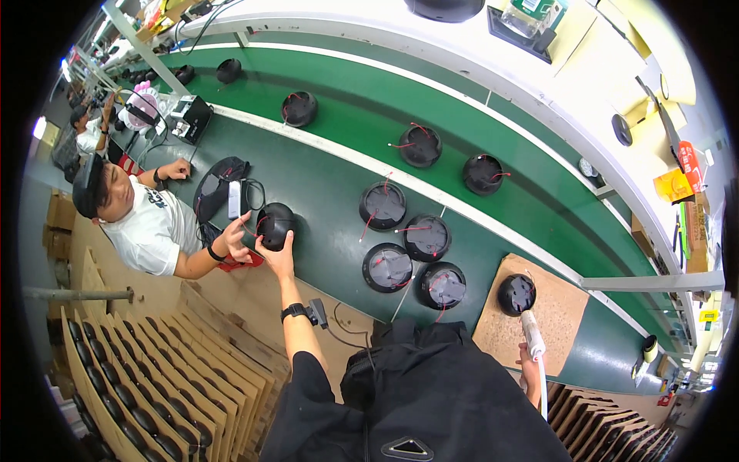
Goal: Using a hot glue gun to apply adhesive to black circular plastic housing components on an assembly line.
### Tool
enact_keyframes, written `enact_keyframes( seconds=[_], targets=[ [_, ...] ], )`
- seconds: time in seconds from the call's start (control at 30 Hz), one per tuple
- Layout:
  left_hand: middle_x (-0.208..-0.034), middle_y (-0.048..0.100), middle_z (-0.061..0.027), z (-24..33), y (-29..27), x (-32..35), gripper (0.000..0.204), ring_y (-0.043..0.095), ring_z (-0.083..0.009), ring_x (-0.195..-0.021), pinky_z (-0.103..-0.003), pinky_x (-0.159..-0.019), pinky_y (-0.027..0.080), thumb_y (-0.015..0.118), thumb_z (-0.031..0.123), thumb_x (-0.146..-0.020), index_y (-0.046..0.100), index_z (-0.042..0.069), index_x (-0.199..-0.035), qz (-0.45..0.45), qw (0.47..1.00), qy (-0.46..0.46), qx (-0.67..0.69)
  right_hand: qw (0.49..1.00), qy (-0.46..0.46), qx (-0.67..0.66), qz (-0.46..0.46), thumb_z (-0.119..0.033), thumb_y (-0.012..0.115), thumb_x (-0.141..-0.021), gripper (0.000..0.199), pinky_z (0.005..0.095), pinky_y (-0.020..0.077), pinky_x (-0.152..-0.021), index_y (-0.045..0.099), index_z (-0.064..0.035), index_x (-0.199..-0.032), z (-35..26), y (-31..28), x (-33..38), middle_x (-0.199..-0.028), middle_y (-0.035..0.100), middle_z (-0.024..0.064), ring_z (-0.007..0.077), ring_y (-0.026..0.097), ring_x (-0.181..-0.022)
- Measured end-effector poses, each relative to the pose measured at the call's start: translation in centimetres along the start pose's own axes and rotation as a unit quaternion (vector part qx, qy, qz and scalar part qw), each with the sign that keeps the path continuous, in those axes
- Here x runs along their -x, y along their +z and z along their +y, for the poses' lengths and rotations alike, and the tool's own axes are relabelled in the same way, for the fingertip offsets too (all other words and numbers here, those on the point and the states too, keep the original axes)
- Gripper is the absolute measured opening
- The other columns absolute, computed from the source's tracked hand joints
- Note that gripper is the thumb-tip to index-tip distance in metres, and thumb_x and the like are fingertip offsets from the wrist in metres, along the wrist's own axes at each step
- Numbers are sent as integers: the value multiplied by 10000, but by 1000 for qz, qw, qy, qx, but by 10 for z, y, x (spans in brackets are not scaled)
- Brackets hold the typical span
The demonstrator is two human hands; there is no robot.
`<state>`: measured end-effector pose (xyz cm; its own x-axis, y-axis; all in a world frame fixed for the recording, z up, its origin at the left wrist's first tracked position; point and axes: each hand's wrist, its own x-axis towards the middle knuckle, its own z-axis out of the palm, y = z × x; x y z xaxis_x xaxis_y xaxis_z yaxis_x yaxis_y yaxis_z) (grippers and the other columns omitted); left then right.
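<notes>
My left hand (279, 258) reaches out to the left, its fingers and thumb around the lower side of a black round housing (275, 223). A co-worker's hand (234, 236) with spread fingers is right beside that housing; whether it touches cannot be made out. Low on the right, my right hand (529, 366) is wrapped round a white dispensing syringe (533, 334) with a pale hose (543, 381) trailing from it. The syringe's tip meets the near edge of another black round housing (517, 292), which rests on a brown board (493, 327).
Several black housings with red wires, one of them here (387, 267), stand mid-bench; more sit on the green conveyor (346, 115) behind a white rail. The co-worker (150, 223) is at the left, near a black bag (219, 185). Racks of brown boards (192, 362) stand below.
</notes>
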<state>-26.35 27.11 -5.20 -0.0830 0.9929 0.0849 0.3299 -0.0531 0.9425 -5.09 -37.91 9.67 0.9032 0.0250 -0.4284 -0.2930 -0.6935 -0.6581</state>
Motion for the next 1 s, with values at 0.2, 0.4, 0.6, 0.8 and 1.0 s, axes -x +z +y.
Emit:
enact_keyframes(
  seconds=[0.2,0.4,0.6,0.8,1.0],
  targets=[
    [-1355,519,-209,-8,7,-1,783,540,-314,-1258,-423,-1053,458,898,297,-760,467,13,-1347,-2,999,26,19,1000,3,-12,-2,-42,618,-886,212,335,599,-631,689,8,-1079,3,3,-2,-972,709,96,191,693,-808],
    [-1345,546,-191,-62,2,0,690,546,-307,-1244,-426,-1053,458,879,238,-769,530,-12,-1309,-77,994,-3,81,1000,6,1,-8,-65,616,-910,179,354,614,-631,672,-19,-1074,8,-3,-1,-1028,685,95,199,673,-881],
    [-1312,585,-177,-87,-21,-23,620,574,-304,-1206,-431,-1044,467,860,186,-771,571,-28,-1277,-190,961,0,203,1000,-17,24,-2,-50,647,-844,202,343,549,-584,738,26,-1007,-11,8,-1,-754,711,124,198,699,-654],
    [-1129,726,-225,78,24,19,502,710,-334,-1064,-416,-953,541,807,300,-764,722,5,-1161,-506,782,46,-360,996,-54,67,29,-27,609,-851,258,347,607,-611,679,31,-1092,21,-2,2,-923,718,118,202,706,-765],
    [-1206,643,-178,440,109,52,515,595,-352,-1159,-436,-975,486,796,201,-818,603,1,-1251,-232,869,434,60,1000,-1,25,-11,-16,611,-854,282,358,616,-613,671,29,-1126,0,-1,2,-942,721,108,198,702,-776]
  ],
)
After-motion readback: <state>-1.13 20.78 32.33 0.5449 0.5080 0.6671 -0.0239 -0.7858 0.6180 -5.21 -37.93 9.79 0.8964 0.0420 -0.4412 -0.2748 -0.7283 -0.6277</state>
